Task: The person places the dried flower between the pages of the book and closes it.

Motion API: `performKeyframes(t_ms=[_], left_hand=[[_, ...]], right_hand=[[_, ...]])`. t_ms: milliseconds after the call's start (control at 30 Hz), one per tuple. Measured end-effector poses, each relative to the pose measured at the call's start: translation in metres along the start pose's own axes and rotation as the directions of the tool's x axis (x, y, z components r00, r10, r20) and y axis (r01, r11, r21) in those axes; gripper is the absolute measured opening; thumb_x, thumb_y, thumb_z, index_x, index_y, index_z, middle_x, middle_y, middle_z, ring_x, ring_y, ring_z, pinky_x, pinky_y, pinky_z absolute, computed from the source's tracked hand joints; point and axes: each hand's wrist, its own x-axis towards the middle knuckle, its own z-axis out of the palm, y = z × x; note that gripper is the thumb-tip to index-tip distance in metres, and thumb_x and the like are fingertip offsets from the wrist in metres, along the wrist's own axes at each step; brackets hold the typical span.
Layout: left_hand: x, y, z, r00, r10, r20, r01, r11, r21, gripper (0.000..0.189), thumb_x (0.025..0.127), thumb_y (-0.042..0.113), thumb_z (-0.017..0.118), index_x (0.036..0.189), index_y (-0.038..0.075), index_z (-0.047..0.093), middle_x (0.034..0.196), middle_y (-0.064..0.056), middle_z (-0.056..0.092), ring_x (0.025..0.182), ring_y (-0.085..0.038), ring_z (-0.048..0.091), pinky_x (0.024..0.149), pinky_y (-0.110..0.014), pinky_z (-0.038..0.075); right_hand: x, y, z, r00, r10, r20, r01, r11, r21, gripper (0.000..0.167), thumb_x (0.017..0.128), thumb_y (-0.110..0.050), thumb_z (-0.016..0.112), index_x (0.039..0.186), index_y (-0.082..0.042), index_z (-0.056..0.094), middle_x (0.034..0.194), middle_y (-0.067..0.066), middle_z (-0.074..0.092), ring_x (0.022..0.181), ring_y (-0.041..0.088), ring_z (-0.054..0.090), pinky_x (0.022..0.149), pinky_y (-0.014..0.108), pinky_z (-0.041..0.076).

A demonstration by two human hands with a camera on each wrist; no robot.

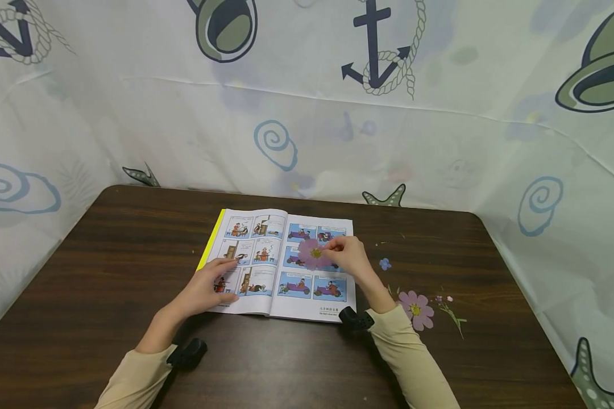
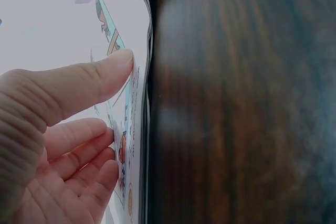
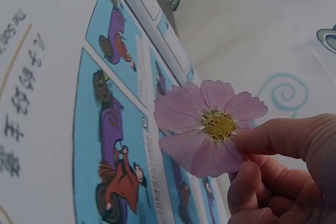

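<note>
An open comic book [image 1: 281, 307] lies on the table, colour-panel pages facing up. My right hand [image 1: 349, 257] pinches a flat pink flower with a yellow centre [image 1: 314, 254] over the right page. In the right wrist view, thumb and fingertips grip this flower [image 3: 194, 153] by its petal edge, with the purple-car panels behind it. My left hand [image 1: 204, 284] rests on the left page, thumb apart from the loosely bent fingers. The left wrist view shows the left thumb [image 2: 113, 72] against the page near the lower edge of the book [image 2: 137, 182].
Right of the book, a second pink flower [image 1: 415, 310] lies partly beside my right sleeve. Near it are a small sprig with tiny pink blooms [image 1: 452, 315] and a little blue flower [image 1: 385, 264]. Behind the dark wooden table [image 1: 107, 244] hangs a printed cloth [image 1: 317, 68].
</note>
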Motion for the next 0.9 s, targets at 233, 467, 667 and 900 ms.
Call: performKeyframes(t_ms=[233, 467, 667, 900], left_hand=[[0.0, -0.001, 0.001, 1.0, 0.01, 0.011, -0.011, 1.0, 0.021, 0.063, 0.069, 0.003, 0.079, 0.124, -0.013, 0.051, 0.129, -0.025, 0.047, 0.117, -0.043, 0.044, 0.091, -0.052, 0.039], [0.001, -0.003, 0.003, 0.999, 0.034, 0.008, -0.035, 0.998, 0.045, 0.06, 0.069, 0.003, 0.079, 0.12, -0.015, 0.053, 0.127, -0.025, 0.048, 0.117, -0.043, 0.044, 0.093, -0.053, 0.037], [0.001, -0.003, 0.003, 0.999, 0.037, 0.008, -0.038, 0.999, 0.039, 0.06, 0.069, 0.002, 0.079, 0.12, -0.015, 0.053, 0.127, -0.025, 0.048, 0.117, -0.042, 0.044, 0.093, -0.053, 0.038], [0.001, -0.002, 0.002, 0.999, 0.042, 0.007, -0.042, 0.998, 0.037, 0.06, 0.069, 0.003, 0.079, 0.12, -0.015, 0.054, 0.127, -0.025, 0.048, 0.117, -0.042, 0.044, 0.092, -0.052, 0.038]], right_hand=[[0.003, 0.005, 0.007, 1.0, -0.012, -0.022, 0.01, 0.998, -0.061, 0.007, 0.079, -0.004, 0.069, 0.077, 0.002, 0.067, 0.063, 0.005, 0.058, 0.055, 0.011, 0.047, 0.051, 0.02, 0.04], [0.007, 0.013, 0.011, 0.993, -0.098, -0.06, 0.089, 0.986, -0.139, 0.007, 0.079, -0.002, 0.069, 0.074, 0.001, 0.065, 0.063, 0.005, 0.057, 0.057, 0.012, 0.046, 0.051, 0.022, 0.038], [0.008, 0.015, 0.01, 0.989, -0.127, -0.075, 0.112, 0.977, -0.182, 0.006, 0.079, -0.001, 0.069, 0.074, 0.0, 0.066, 0.061, 0.004, 0.056, 0.057, 0.013, 0.046, 0.051, 0.023, 0.038], [0.01, 0.017, 0.009, 0.985, -0.127, -0.114, 0.088, 0.95, -0.299, 0.004, 0.08, -0.003, 0.068, 0.076, -0.004, 0.068, 0.06, 0.003, 0.056, 0.055, 0.013, 0.046, 0.051, 0.025, 0.036]])
